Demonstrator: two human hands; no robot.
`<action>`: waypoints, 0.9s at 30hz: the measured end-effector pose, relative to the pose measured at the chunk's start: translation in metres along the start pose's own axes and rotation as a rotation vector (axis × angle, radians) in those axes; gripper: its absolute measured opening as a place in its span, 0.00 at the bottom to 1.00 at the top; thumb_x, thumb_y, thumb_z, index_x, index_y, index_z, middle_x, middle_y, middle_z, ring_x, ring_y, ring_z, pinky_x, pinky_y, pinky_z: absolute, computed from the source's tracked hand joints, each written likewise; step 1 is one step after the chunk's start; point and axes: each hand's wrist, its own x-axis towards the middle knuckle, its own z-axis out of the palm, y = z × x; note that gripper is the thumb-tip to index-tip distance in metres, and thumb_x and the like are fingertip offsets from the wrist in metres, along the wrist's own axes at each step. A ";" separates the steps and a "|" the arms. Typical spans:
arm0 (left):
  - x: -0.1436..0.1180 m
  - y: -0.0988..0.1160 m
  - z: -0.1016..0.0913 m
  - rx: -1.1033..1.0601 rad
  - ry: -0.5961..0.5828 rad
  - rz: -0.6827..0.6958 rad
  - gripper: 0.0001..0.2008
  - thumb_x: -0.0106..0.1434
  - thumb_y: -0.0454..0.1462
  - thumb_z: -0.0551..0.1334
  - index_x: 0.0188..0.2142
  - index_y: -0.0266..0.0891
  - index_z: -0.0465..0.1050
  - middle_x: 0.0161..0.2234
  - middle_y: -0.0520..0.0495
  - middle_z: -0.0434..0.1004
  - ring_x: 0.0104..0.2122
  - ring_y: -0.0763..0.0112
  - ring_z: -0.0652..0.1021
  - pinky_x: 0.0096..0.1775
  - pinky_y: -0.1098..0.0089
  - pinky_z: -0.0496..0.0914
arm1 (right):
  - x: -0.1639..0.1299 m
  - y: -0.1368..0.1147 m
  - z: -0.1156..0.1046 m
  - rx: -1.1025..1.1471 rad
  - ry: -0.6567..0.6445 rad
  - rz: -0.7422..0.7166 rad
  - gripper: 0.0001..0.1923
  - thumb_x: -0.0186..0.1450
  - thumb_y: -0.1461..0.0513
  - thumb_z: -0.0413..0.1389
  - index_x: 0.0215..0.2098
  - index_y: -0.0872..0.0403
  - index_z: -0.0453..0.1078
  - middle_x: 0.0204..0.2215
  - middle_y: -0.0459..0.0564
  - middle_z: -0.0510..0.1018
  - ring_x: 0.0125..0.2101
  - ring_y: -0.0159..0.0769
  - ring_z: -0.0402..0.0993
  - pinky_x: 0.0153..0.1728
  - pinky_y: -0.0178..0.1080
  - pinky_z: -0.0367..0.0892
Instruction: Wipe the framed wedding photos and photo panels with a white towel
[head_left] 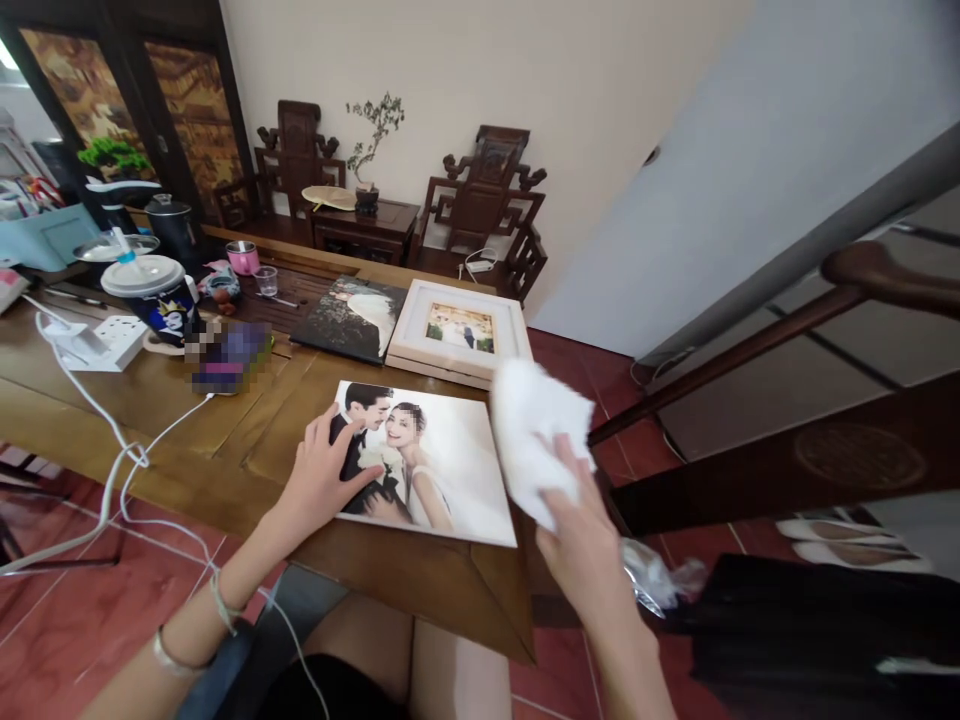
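- photo panel (450,455) lies flat, face up, on tabletop (469,590) nr its rt-front corner; strip of bare wood betw panel's lower edge & table edge.
- l hand (324,468) on panel's left edge: fingers loosely spread, thumb out across the print, nothing gripped.
- r hand (581,525) just off panel's rt edge, fingers bent round white cloth (541,430), bunched; can't tell if cloth touches panel.
- white-framed pic (461,325) behind panel, dark photo panel (352,318) to its left; little room there.
- more open wood left of l hand, up to the white cable (176,425).
- hidden: panel's left edge partly under l hand, frame's rt-front corner behind cloth; r fingertips hard to make out, blurry.
- pixelated item (229,357) by lidded cup (161,300) unclear; both forearms cut off at bottom.
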 end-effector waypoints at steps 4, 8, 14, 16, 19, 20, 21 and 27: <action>0.001 -0.010 0.001 -0.102 0.073 0.042 0.23 0.62 0.46 0.60 0.55 0.45 0.64 0.64 0.38 0.49 0.64 0.50 0.55 0.59 0.50 0.57 | 0.013 -0.017 0.017 -0.108 -0.206 -0.316 0.36 0.52 0.80 0.39 0.53 0.50 0.65 0.60 0.51 0.65 0.66 0.45 0.39 0.61 0.64 0.48; 0.002 -0.023 -0.004 -0.158 0.053 0.121 0.19 0.63 0.45 0.60 0.54 0.46 0.66 0.64 0.41 0.49 0.64 0.54 0.54 0.62 0.53 0.55 | -0.004 -0.034 0.020 -0.116 -0.255 -0.338 0.37 0.51 0.80 0.38 0.53 0.51 0.65 0.61 0.52 0.64 0.66 0.45 0.35 0.61 0.64 0.47; 0.003 -0.033 -0.013 -0.152 -0.016 0.222 0.23 0.63 0.46 0.59 0.57 0.45 0.64 0.67 0.42 0.43 0.67 0.53 0.46 0.63 0.51 0.50 | -0.004 -0.037 0.015 -0.084 -0.246 -0.345 0.41 0.50 0.79 0.40 0.58 0.50 0.63 0.61 0.53 0.64 0.66 0.43 0.40 0.61 0.61 0.48; 0.003 -0.034 -0.013 -0.172 -0.035 0.246 0.24 0.63 0.45 0.59 0.58 0.46 0.63 0.67 0.43 0.44 0.67 0.54 0.47 0.63 0.52 0.51 | 0.012 -0.030 0.018 -0.117 -0.232 -0.337 0.41 0.51 0.79 0.41 0.60 0.50 0.62 0.61 0.54 0.63 0.66 0.42 0.41 0.62 0.59 0.49; 0.003 -0.036 -0.011 -0.208 -0.054 0.263 0.24 0.64 0.45 0.58 0.59 0.46 0.62 0.66 0.43 0.51 0.66 0.58 0.52 0.63 0.54 0.52 | 0.042 -0.021 0.031 -0.200 -0.229 -0.310 0.42 0.51 0.80 0.41 0.61 0.51 0.60 0.62 0.54 0.62 0.66 0.44 0.39 0.61 0.60 0.48; 0.003 -0.037 -0.011 -0.217 -0.056 0.267 0.25 0.64 0.45 0.58 0.59 0.45 0.62 0.65 0.43 0.54 0.65 0.59 0.53 0.63 0.55 0.52 | 0.052 -0.019 0.037 -0.224 -0.240 -0.296 0.42 0.51 0.80 0.41 0.61 0.51 0.59 0.62 0.54 0.62 0.66 0.45 0.39 0.61 0.61 0.48; 0.003 -0.038 -0.010 -0.223 -0.051 0.268 0.25 0.64 0.45 0.58 0.59 0.44 0.62 0.64 0.42 0.55 0.65 0.59 0.54 0.63 0.55 0.52 | 0.060 -0.019 0.042 -0.243 -0.253 -0.283 0.42 0.51 0.80 0.40 0.61 0.52 0.60 0.62 0.54 0.62 0.66 0.47 0.39 0.60 0.62 0.48; 0.004 -0.040 -0.008 -0.227 -0.004 0.235 0.25 0.63 0.46 0.59 0.58 0.42 0.65 0.63 0.41 0.58 0.64 0.58 0.57 0.63 0.55 0.53 | 0.074 -0.031 0.052 -0.292 -0.310 -0.241 0.41 0.49 0.81 0.40 0.58 0.54 0.64 0.61 0.57 0.63 0.65 0.54 0.45 0.58 0.65 0.49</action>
